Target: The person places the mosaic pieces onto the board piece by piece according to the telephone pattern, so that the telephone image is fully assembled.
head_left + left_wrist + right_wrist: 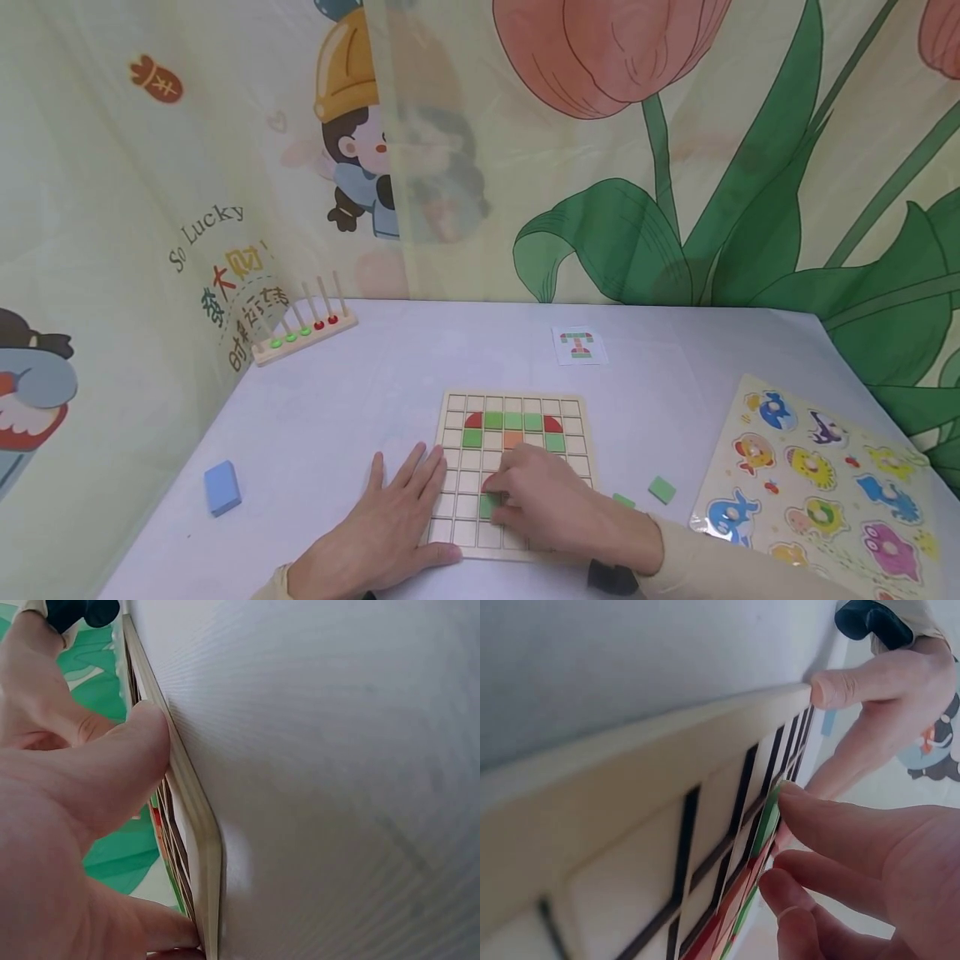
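A wooden grid board (455, 481) lies on the table, with red quarter-round, green square and orange tiles forming a pattern. My left hand (390, 512) rests flat along its left edge, fingers spread, thumb at the near left corner. Over the lower middle of the grid, my right hand (547, 496) pinches a green tile (769, 814) with curled fingers, thumb tip at its edge. A red tile (491, 482) peeks out by those fingertips. The right hand hides the cells beneath it. Upper tiles include a red corner tile (474, 420) and an orange tile (513, 438).
Two loose green tiles, one a square (662, 489), lie right of the board. A pattern card (580, 346) lies behind it. A sea-animal puzzle board (787, 433) is at right, a blue block (222, 488) at left, a peg stand (307, 335) at the back left.
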`<state>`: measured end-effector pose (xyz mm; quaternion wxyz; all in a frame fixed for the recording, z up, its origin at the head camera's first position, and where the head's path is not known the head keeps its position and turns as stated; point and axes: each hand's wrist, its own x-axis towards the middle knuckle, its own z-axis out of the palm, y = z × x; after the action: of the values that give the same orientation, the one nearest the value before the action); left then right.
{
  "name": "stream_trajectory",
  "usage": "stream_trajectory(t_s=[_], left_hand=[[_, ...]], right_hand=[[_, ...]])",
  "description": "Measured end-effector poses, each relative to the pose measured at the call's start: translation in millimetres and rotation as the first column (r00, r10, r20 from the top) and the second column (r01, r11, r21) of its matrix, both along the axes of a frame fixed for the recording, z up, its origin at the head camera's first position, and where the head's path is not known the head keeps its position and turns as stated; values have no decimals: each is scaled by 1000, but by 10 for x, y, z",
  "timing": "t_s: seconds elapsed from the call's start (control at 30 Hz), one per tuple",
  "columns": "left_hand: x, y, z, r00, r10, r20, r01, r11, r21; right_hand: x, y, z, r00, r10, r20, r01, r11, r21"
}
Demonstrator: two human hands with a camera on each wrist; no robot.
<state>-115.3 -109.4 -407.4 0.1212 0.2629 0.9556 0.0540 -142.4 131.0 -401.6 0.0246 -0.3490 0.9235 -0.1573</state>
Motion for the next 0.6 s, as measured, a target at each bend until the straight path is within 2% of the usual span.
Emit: stream_trajectory(t_s=[0.13,0.23,0.33,0.47,0.6], left_hand=[[-2,1,-6,1000,6,1,-6,1000,3],[-3,0,-4,1000,7,4,-7,1000,6],[3,-1,-1,1000,3,1,-3,1000,11],[2,2,-5,1000,0,3,0,1000,13],[-10,0,-6,1000,10,20,-10,1000,13]], right_hand=[[-13,141,6,999,-51,-10,50,997,-52],[-29,297,-3,993,-97,-67,92,993,-77],[-33,493,-13,978,-174,-115,166,983,-72],[-17,772,17,939,-338,-69,338,941,-9],[8,1025,49,873,-487,11,485,871,73]])
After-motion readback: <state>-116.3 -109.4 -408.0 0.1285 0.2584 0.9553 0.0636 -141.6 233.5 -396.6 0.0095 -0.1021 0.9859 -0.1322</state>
